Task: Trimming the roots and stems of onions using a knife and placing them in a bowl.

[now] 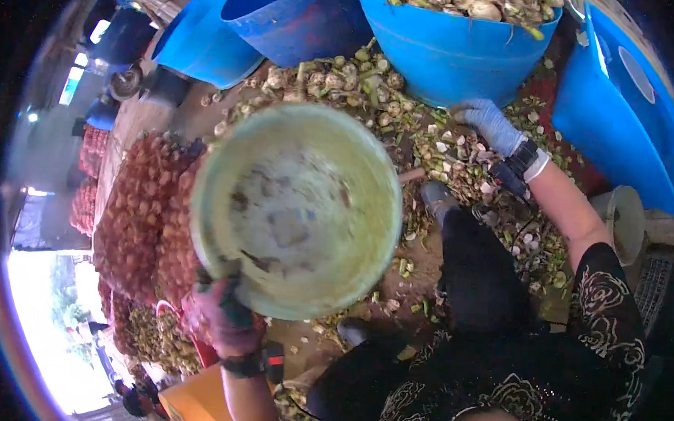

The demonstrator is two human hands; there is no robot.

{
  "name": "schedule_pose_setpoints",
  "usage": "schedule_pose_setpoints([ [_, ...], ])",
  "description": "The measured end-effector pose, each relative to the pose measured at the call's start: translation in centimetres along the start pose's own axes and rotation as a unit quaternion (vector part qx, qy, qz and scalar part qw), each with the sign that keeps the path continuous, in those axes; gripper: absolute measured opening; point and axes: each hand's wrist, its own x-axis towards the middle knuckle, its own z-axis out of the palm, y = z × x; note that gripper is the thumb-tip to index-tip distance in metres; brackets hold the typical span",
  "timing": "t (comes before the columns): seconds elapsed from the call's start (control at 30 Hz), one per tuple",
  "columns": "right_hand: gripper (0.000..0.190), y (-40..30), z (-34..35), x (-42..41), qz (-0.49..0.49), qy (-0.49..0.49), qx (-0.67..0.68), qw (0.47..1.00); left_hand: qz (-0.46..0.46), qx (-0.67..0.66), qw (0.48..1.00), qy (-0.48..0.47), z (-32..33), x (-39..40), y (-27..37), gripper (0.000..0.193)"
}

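My left hand [227,312], in a pinkish glove with dark fingers, grips the near-left rim of a large round pale-green basin [370,211]. The basin is tipped towards me, showing dirt marks and scraps on its inner bottom. My right hand [493,124], in a light blue-grey glove, reaches low beside the base of a blue tub [459,53] heaped with garlic bulbs [485,9]. Its fingertips are blurred against the tub and floor, so their grip is unclear. Below that hand lie garlic trimmings [456,153], cut stems and loose skins. A short brown handle [411,175] pokes out beside the basin.
More blue tubs [293,25] stand at the back, and a blue container [608,108] is at right. Loose garlic bulbs [336,79] lie behind the basin. Red mesh sacks [136,220] stand at left, a pale bucket [626,226] at right. An orange-yellow box [202,398] sits lower left.
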Motion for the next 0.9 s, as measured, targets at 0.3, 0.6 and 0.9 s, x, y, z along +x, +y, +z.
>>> schedule_pose_setpoints([
  [0.3, 0.023, 4.2, 8.2, -0.8, -0.011, -0.129, -0.204, 0.970, -0.164, 0.043, 0.983, -0.075, -0.7, -5.8, -12.9, 0.028],
  [0.6, 0.036, 8.7, 14.2, 3.8, 0.046, -0.213, -0.409, 0.886, -0.128, 0.714, 0.565, -0.393, -2.2, 3.5, -18.3, 0.059],
  [0.9, 0.046, 15.6, 20.0, 3.8, 0.013, -0.241, -0.442, 0.864, 0.246, 0.621, 0.744, -0.003, -4.0, 21.2, -11.3, 0.061],
])
